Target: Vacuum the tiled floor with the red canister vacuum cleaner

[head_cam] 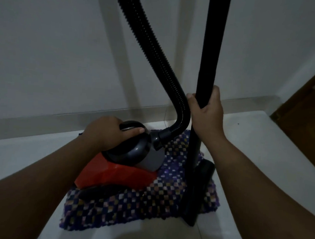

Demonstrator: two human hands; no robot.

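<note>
Left hand (103, 132): centre-left of frame, laid over the black carry handle (132, 126) on top of the vacuum cleaner; fingers (136, 130) curled close around the handle, one fingertip showing pale against the dark dome.
Right hand (207, 111): centre-right, wrapped about the upright black wand (207, 66); thumb on the left side of the tube, the other fingers closed round its far side, no gap visible.
Vacuum cleaner (117, 174): one, red body with a dark grey domed top and a lighter grey front section; sits in the lower centre on the mat, tilted with its hose end toward the wall.
Hose (152, 50): one, black and ribbed; runs from the top edge of the frame down to a bend just left of the right hand, then plugs into the grey front of the canister.
Floor head (197, 195): one, black, at the foot of the wand; stands on the right edge of the mat, partly on the tile.
Mat (128, 207): one, chequered purple, dark blue and pale squares; lies on the floor under canister and head.
Tiled floor (253, 148): pale, glossy, grout lines faint; fills the lower frame around the mat.
Wall (55, 47): white, upper frame, with a grey skirting strip along its foot.
Door (310, 111): brown wood, right edge; only part shows.
Light: dim; fine detail on the black parts cannot be told.
</note>
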